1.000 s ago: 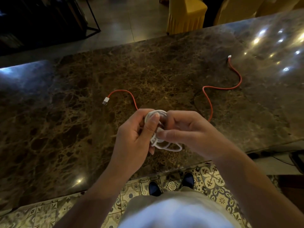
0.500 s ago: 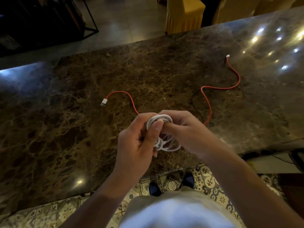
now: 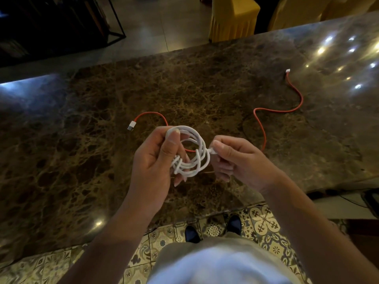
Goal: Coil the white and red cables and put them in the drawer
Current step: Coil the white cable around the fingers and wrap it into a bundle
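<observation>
Coiling of the thin white rubbery cable (image 3: 189, 149) is nearly done: several round loops are clamped in the left hand (image 3: 155, 158), the plug end pinched by the right hand (image 3: 235, 158). The thin red cable (image 3: 272, 110) lies uncoiled, snaking across the glossy brown veined marble counter (image 3: 82, 160). No drawer is seen.

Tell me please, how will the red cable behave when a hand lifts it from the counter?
The red cable lies in loose curves, so it probably hangs limp. It looks thin, likely light. Its plug ends may drag or swing.
</observation>
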`<state>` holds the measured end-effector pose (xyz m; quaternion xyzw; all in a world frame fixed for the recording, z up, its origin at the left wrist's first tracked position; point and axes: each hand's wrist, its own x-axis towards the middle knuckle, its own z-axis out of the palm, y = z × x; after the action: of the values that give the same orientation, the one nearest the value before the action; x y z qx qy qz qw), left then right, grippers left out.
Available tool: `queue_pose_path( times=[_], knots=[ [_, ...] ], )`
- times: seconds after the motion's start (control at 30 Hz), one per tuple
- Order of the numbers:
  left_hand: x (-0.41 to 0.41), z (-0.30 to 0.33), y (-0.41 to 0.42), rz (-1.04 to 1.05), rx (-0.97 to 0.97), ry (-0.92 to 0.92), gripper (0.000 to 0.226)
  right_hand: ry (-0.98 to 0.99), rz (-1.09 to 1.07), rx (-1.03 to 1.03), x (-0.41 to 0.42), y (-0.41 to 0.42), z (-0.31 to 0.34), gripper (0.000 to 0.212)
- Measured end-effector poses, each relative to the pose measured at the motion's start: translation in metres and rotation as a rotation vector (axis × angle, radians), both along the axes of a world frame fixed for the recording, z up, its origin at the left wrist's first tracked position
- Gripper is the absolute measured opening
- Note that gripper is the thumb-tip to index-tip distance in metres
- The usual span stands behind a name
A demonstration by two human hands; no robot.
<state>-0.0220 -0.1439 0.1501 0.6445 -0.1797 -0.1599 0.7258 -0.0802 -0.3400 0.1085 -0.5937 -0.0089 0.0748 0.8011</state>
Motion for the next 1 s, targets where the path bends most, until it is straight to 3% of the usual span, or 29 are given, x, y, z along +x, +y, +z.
queue_pose_path(
  times=[0.1,0.2,0.37,0.47,0.57,0.7,0.83,0.93,1.0],
  knots=[
    [0.002,-0.002,0.003,-0.039,-0.004,0.013,0.036,-0.005,-0.165,-0.13,0.003,-0.005,-0.004,0.032],
    [-0.001,-0.002,0.003,-0.013,0.042,0.01,0.038,-0.093,-0.389,-0.385,0.006,-0.006,-0.005,0.034],
    [0.003,-0.005,0.004,0.056,0.303,-0.172,0.016,-0.297,-0.631,-0.49,-0.006,0.006,0.012,0.013],
    [0.001,-0.008,0.004,0.018,0.366,-0.224,0.016,-0.341,-0.492,-0.444,-0.011,0.018,0.022,0.017],
    [-0.003,-0.007,0.001,-0.026,0.301,-0.183,0.017,-0.308,-0.321,-0.411,-0.01,0.017,0.023,0.02],
    [-0.007,-0.005,0.002,-0.075,0.252,-0.144,0.021,-0.358,-0.314,-0.501,-0.006,0.011,0.026,0.014],
    [-0.013,-0.004,-0.001,-0.07,0.22,-0.149,0.022,-0.246,-0.222,-0.411,-0.001,0.011,0.022,0.015],
    [-0.013,-0.003,0.001,-0.041,0.221,-0.234,0.021,-0.048,-0.175,-0.215,-0.001,0.018,0.023,0.034],
    [-0.01,-0.003,0.004,-0.04,0.28,-0.318,0.021,0.034,-0.123,-0.21,-0.003,0.02,0.026,0.037]
  ],
)
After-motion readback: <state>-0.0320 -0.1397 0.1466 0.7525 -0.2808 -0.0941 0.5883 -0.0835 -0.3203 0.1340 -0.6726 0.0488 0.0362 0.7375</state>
